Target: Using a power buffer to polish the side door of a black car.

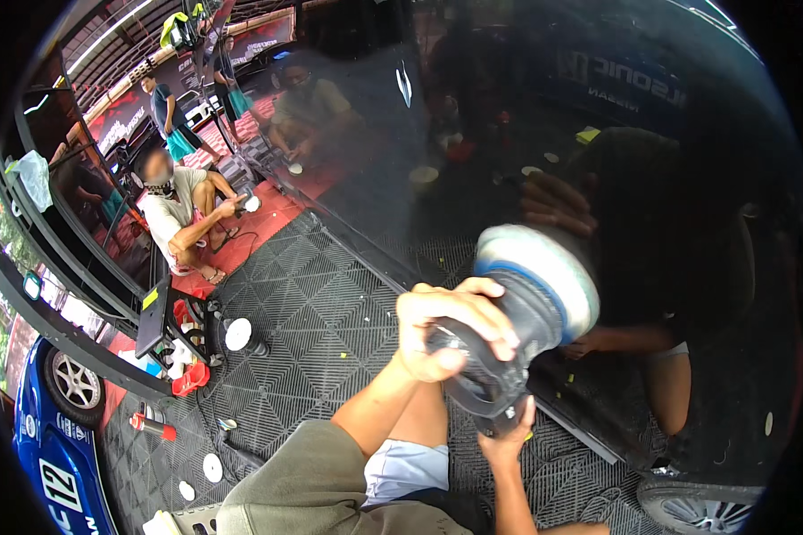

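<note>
left hand [455, 330] grips the polisher [533, 332] near the pad [549, 260], right hand [509, 437] holds its tail end. imo pad flat to the car [473, 187], slow passes w/ even pressure.

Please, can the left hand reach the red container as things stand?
Probably not: the left hand is busy gripping the polisher, and the red container sits well off to the left, across the mat.

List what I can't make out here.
All in the head view:
Working face of the polishing pad: turned away toward the black car.
Parts of the polisher: covered by the left hand and right hand.
Black car's wheel: cut off by the lower edge.
Blue car: cut off by the fisheye rim.
</note>
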`<control>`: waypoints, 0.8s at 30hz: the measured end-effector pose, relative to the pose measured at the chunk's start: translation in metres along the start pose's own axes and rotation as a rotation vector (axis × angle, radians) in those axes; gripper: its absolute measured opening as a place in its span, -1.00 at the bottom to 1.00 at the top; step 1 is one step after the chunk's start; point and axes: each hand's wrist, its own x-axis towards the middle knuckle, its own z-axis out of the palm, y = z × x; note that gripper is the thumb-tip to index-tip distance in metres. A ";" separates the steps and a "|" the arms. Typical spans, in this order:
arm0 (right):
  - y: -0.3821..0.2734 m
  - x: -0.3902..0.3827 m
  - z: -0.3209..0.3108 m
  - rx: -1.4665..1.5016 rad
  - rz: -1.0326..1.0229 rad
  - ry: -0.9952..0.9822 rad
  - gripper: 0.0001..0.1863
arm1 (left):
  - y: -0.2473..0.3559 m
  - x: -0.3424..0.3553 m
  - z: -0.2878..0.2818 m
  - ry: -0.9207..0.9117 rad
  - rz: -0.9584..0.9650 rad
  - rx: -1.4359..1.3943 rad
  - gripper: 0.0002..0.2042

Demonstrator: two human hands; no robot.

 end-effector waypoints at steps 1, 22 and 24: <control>0.002 0.004 -0.001 -0.111 -0.052 -0.002 0.17 | -0.008 -0.004 -0.005 0.022 -0.003 -0.027 -0.48; -0.005 -0.023 -0.127 0.078 0.065 0.097 0.17 | 0.016 0.044 0.114 -0.324 0.136 -0.178 -0.60; -0.002 -0.034 -0.166 0.008 0.174 0.072 0.17 | 0.020 0.041 0.151 -0.302 0.111 -0.214 -0.64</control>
